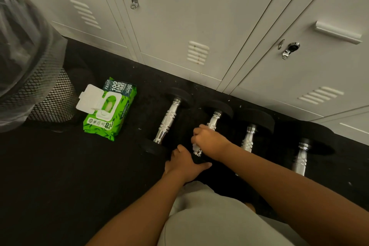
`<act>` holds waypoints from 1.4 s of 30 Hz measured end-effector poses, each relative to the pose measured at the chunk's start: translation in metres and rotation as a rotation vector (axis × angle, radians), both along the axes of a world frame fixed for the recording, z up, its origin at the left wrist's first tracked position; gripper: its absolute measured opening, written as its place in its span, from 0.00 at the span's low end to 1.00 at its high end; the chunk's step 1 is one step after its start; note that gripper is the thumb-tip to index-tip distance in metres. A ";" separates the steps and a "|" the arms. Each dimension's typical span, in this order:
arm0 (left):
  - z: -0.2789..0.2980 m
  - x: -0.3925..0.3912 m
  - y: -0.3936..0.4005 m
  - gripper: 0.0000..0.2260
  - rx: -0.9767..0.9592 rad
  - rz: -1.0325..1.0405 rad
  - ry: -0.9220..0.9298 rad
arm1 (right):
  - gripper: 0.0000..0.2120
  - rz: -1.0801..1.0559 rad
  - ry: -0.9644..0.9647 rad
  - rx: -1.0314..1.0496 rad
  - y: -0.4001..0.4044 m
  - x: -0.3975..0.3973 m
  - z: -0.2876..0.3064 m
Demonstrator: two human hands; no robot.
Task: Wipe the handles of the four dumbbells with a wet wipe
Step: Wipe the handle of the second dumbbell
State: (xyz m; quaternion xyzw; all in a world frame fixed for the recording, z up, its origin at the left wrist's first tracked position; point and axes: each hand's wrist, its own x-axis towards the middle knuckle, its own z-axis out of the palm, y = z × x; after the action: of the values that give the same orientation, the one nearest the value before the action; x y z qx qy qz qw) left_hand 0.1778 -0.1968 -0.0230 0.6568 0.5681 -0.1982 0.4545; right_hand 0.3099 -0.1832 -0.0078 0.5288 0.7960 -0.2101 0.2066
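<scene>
Four dumbbells (167,121), one wipes pack (109,110), one bin (40,86).

Four dumbbells (211,126) have black heads and shiny chrome, ringed handles. The wet-wipe pack (110,110) is bright green with a leaf pattern and white lid. Black floor (60,175), white lockers (199,16), black diamond-mesh bin (54,102).

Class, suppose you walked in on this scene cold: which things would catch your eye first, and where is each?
Probably the bright green wipes pack, lid flipped open, on the dark floor at left beside a mesh bin. Next, four chrome-handled dumbbells lined up before the grey lockers. At centre, the right hand grips the second dumbbell's handle with a white wipe, while the left hand rests on its near black weight.
</scene>
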 end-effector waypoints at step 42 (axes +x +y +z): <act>-0.003 -0.001 0.000 0.45 0.008 0.001 -0.010 | 0.14 -0.230 0.429 0.149 -0.044 0.026 -0.011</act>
State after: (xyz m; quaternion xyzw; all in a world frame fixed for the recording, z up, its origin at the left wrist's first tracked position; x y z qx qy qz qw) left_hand 0.1766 -0.1971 -0.0265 0.6592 0.5671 -0.1924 0.4548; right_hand 0.3362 -0.2271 -0.0185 0.5727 0.7696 -0.2805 -0.0319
